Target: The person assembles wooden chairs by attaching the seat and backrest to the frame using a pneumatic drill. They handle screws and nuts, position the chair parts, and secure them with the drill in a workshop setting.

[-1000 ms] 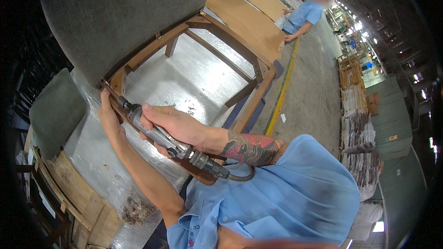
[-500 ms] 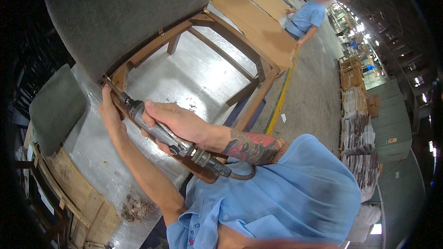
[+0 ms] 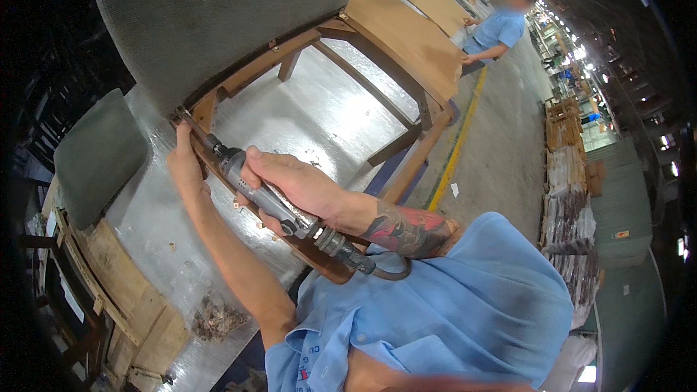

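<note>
Right hand (image 3: 294, 187) wrapped around driver (image 3: 272, 203) | left hand (image 3: 185, 163) clasps chair frame (image 3: 210, 112) beside bit | driver axis runs up-left into frame under seat (image 3: 218, 22) | chair lies on table (image 3: 319, 116)

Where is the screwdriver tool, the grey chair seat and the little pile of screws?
screwdriver tool (image 3: 265, 199): head view, on its metal body under the right hand.
grey chair seat (image 3: 210, 22): head view, on the middle of its fabric.
pile of screws (image 3: 214, 316): head view, on the brown heap on the table.
</note>
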`<state>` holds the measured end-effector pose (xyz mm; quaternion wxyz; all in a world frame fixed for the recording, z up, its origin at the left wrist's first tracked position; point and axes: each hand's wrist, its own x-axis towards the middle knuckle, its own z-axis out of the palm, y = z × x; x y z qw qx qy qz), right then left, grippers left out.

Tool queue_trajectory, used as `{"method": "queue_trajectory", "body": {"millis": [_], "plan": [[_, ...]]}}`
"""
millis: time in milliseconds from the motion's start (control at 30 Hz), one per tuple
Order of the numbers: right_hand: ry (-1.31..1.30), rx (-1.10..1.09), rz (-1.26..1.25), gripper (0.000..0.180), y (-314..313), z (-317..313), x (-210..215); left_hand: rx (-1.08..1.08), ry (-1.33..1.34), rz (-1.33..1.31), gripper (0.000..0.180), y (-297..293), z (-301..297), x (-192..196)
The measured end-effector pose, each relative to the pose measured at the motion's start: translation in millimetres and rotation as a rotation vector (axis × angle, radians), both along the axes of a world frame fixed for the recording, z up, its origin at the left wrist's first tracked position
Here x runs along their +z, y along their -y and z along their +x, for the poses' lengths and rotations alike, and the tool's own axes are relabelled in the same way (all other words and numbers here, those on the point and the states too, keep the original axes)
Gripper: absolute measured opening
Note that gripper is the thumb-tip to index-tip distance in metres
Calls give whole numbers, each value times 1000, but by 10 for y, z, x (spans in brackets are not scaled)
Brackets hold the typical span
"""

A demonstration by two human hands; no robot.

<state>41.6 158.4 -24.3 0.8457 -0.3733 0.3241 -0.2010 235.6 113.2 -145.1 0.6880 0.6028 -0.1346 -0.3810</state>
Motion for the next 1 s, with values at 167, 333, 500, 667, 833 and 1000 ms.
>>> {"method": "queue_trajectory", "body": {"millis": [167,333,500,667,833,1000], "plan": [[-16,-10,-4,42,42,-13,29,1,52,12,51,63,-18,-25],[-140,18,-170,44,-24,102,-4,-89,154,129,63,33,222,-234],[-65,8,-55,39,-8,102,56,-78,256,186,71,-37,139,45],[-105,5,-105,37,-37,190,63,-41,191,156,67,-75,173,78],[-67,-7,-95,37,-20,190,40,-46,187,165,69,-24,171,21],[-86,3,-148,37,14,192,22,-45,181,160,69,-25,154,85]]}}
